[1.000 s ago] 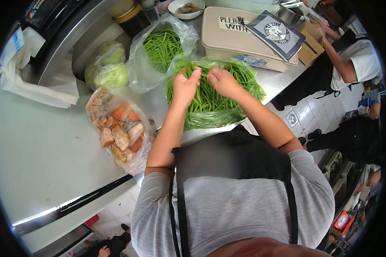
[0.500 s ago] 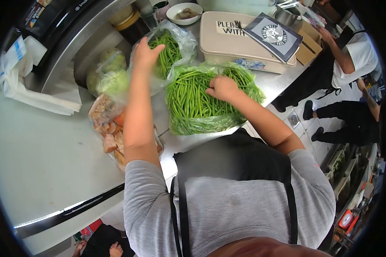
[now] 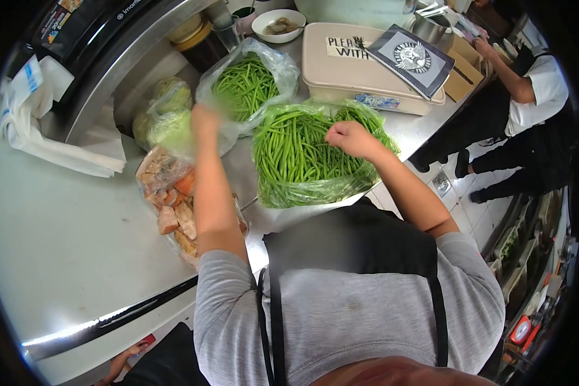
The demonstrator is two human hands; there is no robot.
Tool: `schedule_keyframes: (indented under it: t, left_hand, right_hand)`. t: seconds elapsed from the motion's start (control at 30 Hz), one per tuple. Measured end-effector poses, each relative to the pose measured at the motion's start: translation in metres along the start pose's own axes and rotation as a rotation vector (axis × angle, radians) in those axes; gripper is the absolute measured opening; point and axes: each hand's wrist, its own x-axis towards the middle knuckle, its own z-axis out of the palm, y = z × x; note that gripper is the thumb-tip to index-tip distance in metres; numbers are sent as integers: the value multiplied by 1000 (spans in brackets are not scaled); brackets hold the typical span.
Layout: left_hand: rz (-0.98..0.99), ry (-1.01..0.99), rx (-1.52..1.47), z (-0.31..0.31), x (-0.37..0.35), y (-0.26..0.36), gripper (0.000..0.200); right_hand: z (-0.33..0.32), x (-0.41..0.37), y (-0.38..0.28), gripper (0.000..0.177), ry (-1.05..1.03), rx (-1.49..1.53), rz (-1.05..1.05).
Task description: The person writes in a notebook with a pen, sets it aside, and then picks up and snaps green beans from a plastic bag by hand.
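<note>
Long green beans fill a wide, open clear plastic bag [image 3: 302, 191] near the counter's front edge. Just over the right part of these beans is my right hand [image 3: 354, 139], fingers curled together; whatever they may hold is too small or hidden to name. A second open plastic bag [image 3: 287, 63] with green beans [image 3: 246, 87] stands farther back, to the left. My left hand [image 3: 207, 122], smeared by motion, is at that bag's near left side, so its fingers cannot be read. Beside it sits a bag of pale green vegetables [image 3: 172, 122].
Bagged pinkish-brown chunks [image 3: 177, 215] lie left of my left forearm. Behind the beans are a lidded beige bin [image 3: 331, 71] with a dark booklet [image 3: 410, 61] on top, and a white bowl [image 3: 278, 35]. Another person [image 3: 537, 90] stands at the right; someone's hand [image 3: 134, 350] shows at lower left.
My left hand has drawn back toward me, from over the rear bag of beans to its near left side. The right hand has lifted slightly and shifted right over the front beans.
</note>
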Motion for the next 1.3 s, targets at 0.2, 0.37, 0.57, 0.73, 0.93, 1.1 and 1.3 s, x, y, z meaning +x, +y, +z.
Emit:
schedule_keyframes:
  t: [0.2, 0.37, 0.57, 0.73, 0.93, 1.1, 1.3]
  left_hand:
    - [344, 67, -638, -45, -62, 70, 25]
    - [32, -740, -1147, -5, -144, 120, 30]
    - [247, -763, -1023, 11, -153, 109, 22]
    - [498, -532, -618, -12, -159, 117, 16]
    - [577, -449, -437, -28, -159, 120, 15]
    - [522, -611, -861, -20, -153, 117, 16]
    - [-103, -1134, -1828, -19, -168, 133, 16]
  right_hand:
    - [-21, -23, -22, 14, -1, 393, -8]
    - [15, -19, -18, 13, 24, 201, -159]
    - [-1, -20, -49, 17, 460, -474, -464]
    - [-23, -14, -72, 16, 446, -922, -677]
    - [-19, -15, -73, 11, 267, -954, -605]
    - [-9, -6, -67, 13, 188, 0, -390]
    - [14, 2, -76, 22, 85, 1284, -123]
